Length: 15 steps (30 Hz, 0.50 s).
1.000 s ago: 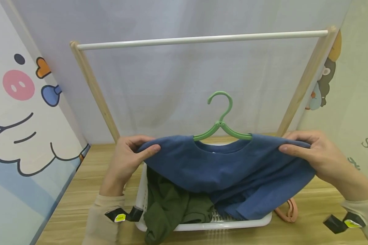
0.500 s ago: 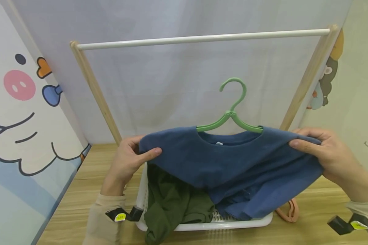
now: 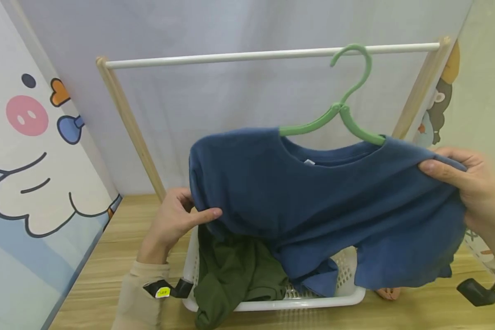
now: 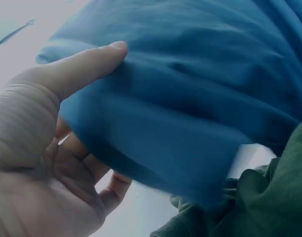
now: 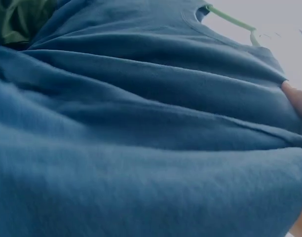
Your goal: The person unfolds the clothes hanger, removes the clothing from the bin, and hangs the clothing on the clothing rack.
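Note:
A blue T-shirt (image 3: 321, 201) hangs on a green folding hanger (image 3: 340, 110) whose arms go into its neckline. The hanger's hook overlaps the white rail (image 3: 239, 57) in the head view. My right hand (image 3: 476, 183) grips the shirt near its right shoulder, thumb in front. My left hand (image 3: 175, 217) holds the left sleeve lower down. In the left wrist view its thumb (image 4: 92, 66) lies over the cloth, with the other fingers (image 4: 74, 145) partly behind it. The right wrist view is mostly filled by blue folds (image 5: 141, 108), with the right thumb (image 5: 298, 98) at the edge.
A white basket (image 3: 301, 304) on the wooden table (image 3: 119, 256) stands below the shirt. A dark green garment (image 3: 239, 279) lies in it and hangs over the front rim. A pinkish-orange item (image 3: 388, 293) shows partly beside it. Wooden posts (image 3: 128, 123) support the rail.
The shirt and hanger have risen and shifted right, bringing the hook up to rail height in view. My right hand moved up and right; the left hand stayed low as the left shoulder rose.

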Each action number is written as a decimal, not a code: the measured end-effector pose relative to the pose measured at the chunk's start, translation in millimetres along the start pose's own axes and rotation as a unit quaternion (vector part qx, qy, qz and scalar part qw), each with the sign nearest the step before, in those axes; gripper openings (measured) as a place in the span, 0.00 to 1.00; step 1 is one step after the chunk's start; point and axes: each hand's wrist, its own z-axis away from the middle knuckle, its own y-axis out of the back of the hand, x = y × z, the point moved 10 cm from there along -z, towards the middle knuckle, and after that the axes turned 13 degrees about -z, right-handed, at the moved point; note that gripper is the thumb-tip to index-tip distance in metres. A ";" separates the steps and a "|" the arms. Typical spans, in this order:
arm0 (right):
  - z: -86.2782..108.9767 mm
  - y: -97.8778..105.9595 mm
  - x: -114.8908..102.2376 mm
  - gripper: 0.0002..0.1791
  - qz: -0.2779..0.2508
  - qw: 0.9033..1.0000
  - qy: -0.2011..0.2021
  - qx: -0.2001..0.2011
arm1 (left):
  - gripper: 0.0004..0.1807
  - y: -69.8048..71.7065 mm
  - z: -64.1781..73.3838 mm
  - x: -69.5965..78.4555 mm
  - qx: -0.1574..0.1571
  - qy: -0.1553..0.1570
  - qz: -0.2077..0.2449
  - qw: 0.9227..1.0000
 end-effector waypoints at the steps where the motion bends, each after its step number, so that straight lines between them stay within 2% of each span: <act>1: -2.6 2.2 -7.0 0.15 -0.001 1.000 0.012 0.010 | 0.04 -0.3 -0.1 -0.4 -0.001 0.003 -0.008 1.000; 4: -8.8 9.5 -28.3 0.14 0.030 0.997 0.042 0.049 | 0.06 -1.0 0.0 -2.0 -0.006 0.014 -0.031 0.999; 6: -11.5 14.1 -38.2 0.13 0.063 0.994 0.046 0.076 | 0.07 -1.2 0.2 -4.8 -0.010 0.024 -0.041 0.999; 10: -12.2 23.1 -44.8 0.13 0.106 0.987 0.011 0.120 | 0.09 -4.6 -0.8 -9.6 -0.026 0.038 -0.051 0.998; 13: -16.0 23.3 -48.1 0.13 0.097 0.988 0.009 0.123 | 0.09 -9.1 -1.2 -10.2 -0.043 0.039 -0.049 0.997; 15: -20.0 22.5 -51.1 0.13 0.083 0.989 0.018 0.119 | 0.08 -11.9 -1.7 -8.2 -0.051 0.029 -0.049 0.997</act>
